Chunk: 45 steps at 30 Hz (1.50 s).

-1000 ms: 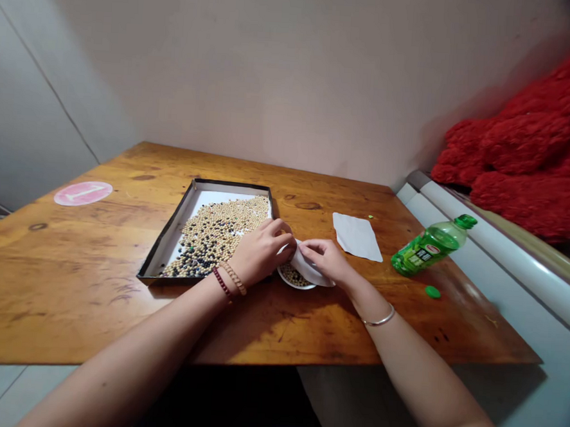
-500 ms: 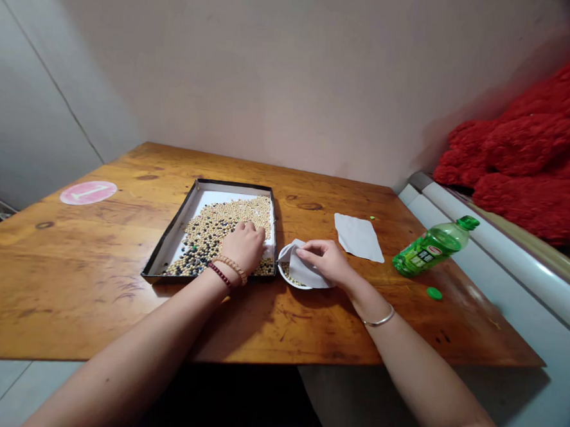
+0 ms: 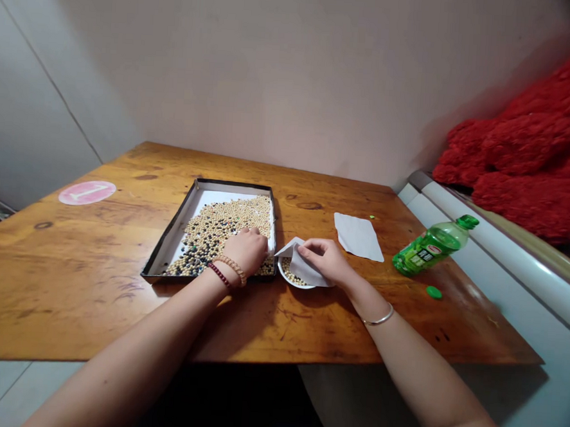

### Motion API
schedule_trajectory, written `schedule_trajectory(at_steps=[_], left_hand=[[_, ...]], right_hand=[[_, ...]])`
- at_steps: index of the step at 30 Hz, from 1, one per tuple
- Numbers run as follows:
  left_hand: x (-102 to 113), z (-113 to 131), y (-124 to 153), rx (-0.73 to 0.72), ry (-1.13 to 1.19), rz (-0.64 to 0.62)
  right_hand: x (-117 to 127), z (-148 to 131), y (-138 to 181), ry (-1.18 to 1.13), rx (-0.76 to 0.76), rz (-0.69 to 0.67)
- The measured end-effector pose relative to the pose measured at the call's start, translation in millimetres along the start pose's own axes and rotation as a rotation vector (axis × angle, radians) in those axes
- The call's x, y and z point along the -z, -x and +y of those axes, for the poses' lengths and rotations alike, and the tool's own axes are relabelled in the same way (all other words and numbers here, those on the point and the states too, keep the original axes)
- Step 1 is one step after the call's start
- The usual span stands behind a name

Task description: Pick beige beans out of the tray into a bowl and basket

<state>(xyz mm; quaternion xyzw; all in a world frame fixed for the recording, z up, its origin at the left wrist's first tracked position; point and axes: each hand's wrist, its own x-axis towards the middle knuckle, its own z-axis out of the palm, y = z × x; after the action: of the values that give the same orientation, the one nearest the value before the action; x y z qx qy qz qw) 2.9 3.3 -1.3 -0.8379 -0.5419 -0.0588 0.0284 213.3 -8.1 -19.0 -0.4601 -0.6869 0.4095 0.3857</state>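
Note:
A dark metal tray lined with white paper holds a heap of pale beans mixed with dark ones on the wooden table. My left hand rests curled on the beans at the tray's near right corner; what its fingers hold is hidden. Just right of the tray stands a small white bowl with pale beans inside. My right hand pinches a folded white paper over that bowl.
A flat white paper sheet lies beyond the bowl. A green bottle lies tilted near the table's right edge, a green cap beside it. A pink round sticker is at far left. Red fabric is piled at right.
My left hand left the paper at the bowl and moved left into the tray, settling on the beans. My right hand stayed on the folded paper, whose free corner lifted slightly.

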Motion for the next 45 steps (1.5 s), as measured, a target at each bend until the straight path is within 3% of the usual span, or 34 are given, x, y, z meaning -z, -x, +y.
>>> schedule_trajectory(at_steps=[4, 7, 10, 15, 31, 33, 36, 39, 45], left_hand=[[2.1, 1.6, 0.4, 0.007, -0.006, 0.093], [10.5, 5.8, 0.8, 0.041, 0.109, 0.301], [18.5, 11.0, 0.9, -0.06, 0.297, 0.451], [16.2, 15.6, -0.2, -0.284, 0.339, 0.337], [12.0, 18.1, -0.6, -0.336, 0.26, 0.319], [11.1, 14.8, -0.9, -0.296, 0.25, 0.335], [8.1, 6.3, -0.6, -0.112, 0.145, 0.349], [3.1, -2.3, 0.0, 0.07, -0.019, 0.253], [-0.6, -4.6, -0.2, 0.096, -0.092, 0.098]], right_hand=[[0.3, -0.5, -1.3, -0.03, -0.007, 0.033], [0.3, -0.4, -3.0, -0.046, -0.024, 0.087], [0.1, 0.0, -4.3, -0.077, -0.032, 0.128], [0.1, -1.8, -3.3, -0.095, -0.03, 0.098], [1.9, -2.7, 0.2, 0.015, -0.003, -0.038], [1.0, -2.4, 0.2, 0.014, -0.006, -0.009], [0.3, -1.6, 0.1, 0.015, -0.015, 0.034], [0.8, -1.5, 0.5, 0.031, 0.01, 0.007], [1.3, -0.9, 0.5, 0.017, 0.062, -0.035]])
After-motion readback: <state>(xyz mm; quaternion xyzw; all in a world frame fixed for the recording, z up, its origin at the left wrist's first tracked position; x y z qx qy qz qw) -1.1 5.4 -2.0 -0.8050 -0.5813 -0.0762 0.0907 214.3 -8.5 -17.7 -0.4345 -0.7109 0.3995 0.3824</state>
